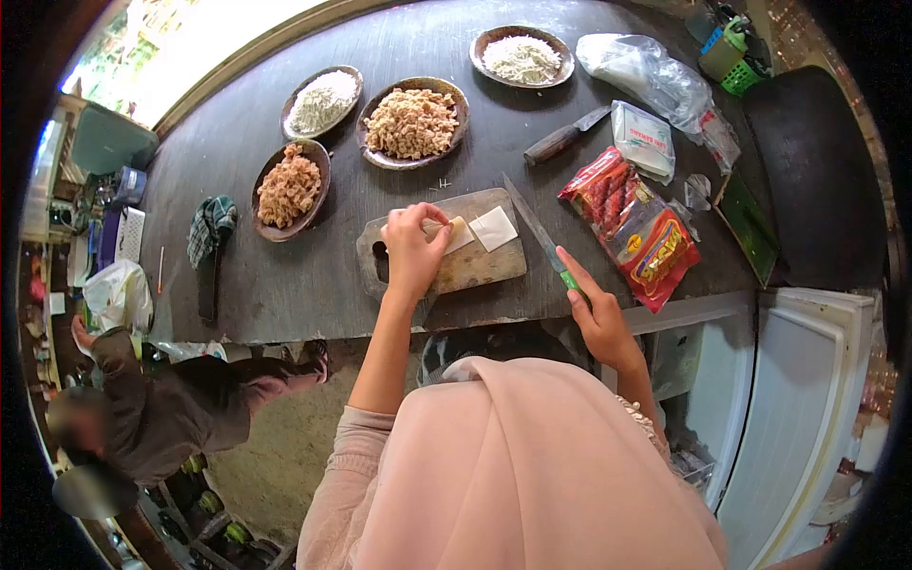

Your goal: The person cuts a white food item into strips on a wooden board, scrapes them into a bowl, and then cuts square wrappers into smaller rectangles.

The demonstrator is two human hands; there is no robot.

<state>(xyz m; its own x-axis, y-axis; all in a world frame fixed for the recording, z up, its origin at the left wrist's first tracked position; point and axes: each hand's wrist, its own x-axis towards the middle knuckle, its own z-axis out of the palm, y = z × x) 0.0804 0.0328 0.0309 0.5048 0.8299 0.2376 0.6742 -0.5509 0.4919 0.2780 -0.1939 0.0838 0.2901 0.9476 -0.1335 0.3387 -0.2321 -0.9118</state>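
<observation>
A wooden cutting board with a handle hole lies near the table's front edge. My left hand is over it, fingers curled down on a pale yellowish block that they partly hide. Just right of the block, a flat white square piece lies on the board. My right hand grips the green handle of a knife, its long blade pointing away from me along the board's right side. Small white slivers lie on the table beyond the board.
Bowls of brownish crumbly food and white shreds stand farther back. Right are a second knife, a red sausage packet and plastic bags. A checked cloth lies left. Another person is at lower left.
</observation>
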